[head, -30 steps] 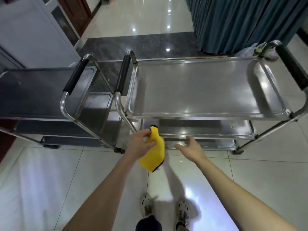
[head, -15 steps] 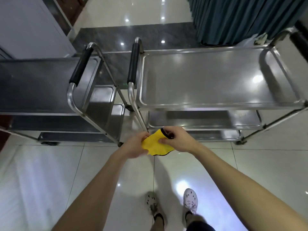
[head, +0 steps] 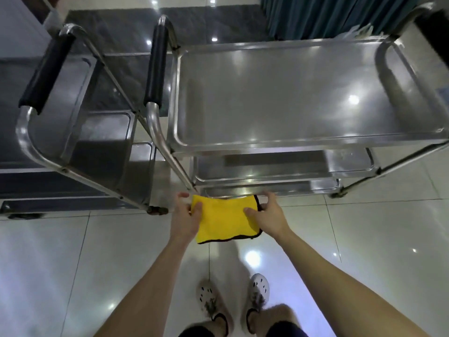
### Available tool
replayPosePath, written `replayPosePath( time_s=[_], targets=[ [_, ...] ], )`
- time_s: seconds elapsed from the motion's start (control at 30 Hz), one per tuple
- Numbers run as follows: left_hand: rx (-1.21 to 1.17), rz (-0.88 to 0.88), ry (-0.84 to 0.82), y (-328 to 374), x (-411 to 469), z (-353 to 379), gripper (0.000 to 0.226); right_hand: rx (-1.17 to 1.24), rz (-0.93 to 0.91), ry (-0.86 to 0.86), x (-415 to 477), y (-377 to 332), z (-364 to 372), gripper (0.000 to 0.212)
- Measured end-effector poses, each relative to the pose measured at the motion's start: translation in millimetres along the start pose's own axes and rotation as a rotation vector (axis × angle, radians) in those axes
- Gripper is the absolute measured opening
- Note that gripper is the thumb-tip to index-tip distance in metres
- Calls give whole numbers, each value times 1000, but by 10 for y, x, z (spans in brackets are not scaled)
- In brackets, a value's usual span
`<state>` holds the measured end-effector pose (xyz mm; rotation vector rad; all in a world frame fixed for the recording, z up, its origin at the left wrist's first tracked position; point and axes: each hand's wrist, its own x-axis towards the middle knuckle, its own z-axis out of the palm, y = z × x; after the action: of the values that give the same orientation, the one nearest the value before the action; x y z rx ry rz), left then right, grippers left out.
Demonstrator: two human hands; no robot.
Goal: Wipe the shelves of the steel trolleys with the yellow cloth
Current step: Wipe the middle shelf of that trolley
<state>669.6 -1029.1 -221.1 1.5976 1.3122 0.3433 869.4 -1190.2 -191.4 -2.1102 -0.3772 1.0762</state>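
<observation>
A yellow cloth (head: 224, 218) with a black hem is stretched flat in the air between both hands, just in front of the right trolley's lower shelves. My left hand (head: 185, 215) pinches its left edge and my right hand (head: 267, 215) pinches its right edge. The right steel trolley (head: 291, 142) stands straight ahead with a bare top shelf and two lower shelves under it. A second steel trolley (head: 80, 142) stands to its left, its black-padded handle (head: 46, 74) beside the right trolley's handle (head: 155, 66).
Glossy white floor tiles (head: 73, 263) lie under me, with my two feet in white clogs (head: 233, 295) at the bottom. A dark teal curtain (head: 328, 13) hangs behind the right trolley. A grey cabinet (head: 14, 27) stands at the far left.
The cloth first hung bunched from my left hand alone. My right hand took its other end, and both hands have pulled it out flat. The view has moved closer to the trolleys.
</observation>
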Motion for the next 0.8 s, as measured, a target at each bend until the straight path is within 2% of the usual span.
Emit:
replayPosePath(
  time_s=[0.07, 0.17, 0.27, 0.37, 0.43, 0.5, 0.53, 0.6, 0.67, 0.73, 0.8],
  targets=[
    [77, 41, -95, -165, 203, 185, 22, -29, -77, -27, 247, 197, 85, 92],
    [180, 100, -211, -375, 537, 425, 24, -176, -245, 25, 593, 443, 173, 71],
    [142, 179, -122, -376, 887, 632, 31, -189, -387, 108, 962, 565, 203, 46],
    [42, 341, 46, -286, 1382, 866, 31, -143, -517, 300, 1467, 555, 270, 30],
    [173, 369, 24, -284, 1731, 1004, 40, -165, -553, 370, 1858, 531, 352, 27],
    [386, 388, -20, -418, 2060, 1144, 50, -480, -489, 304, 2288, 604, 478, 28],
    [410, 422, -4, -532, 2146, 1208, 51, -674, -437, 264, 2465, 683, 559, 33],
    [297, 569, 177, -851, 2202, 1289, 40, -851, -476, 298, 2729, 836, 724, 48],
    [172, 673, 498, -1239, 2170, 1329, 26, -840, -637, 391, 2927, 906, 856, 66],
    [37, 656, 757, -1597, 2175, 1337, 38, -871, -717, 408, 3097, 946, 961, 83],
    [-118, 628, 857, -1718, 2264, 1314, 57, -904, -668, 355, 3184, 948, 987, 90]
  ],
)
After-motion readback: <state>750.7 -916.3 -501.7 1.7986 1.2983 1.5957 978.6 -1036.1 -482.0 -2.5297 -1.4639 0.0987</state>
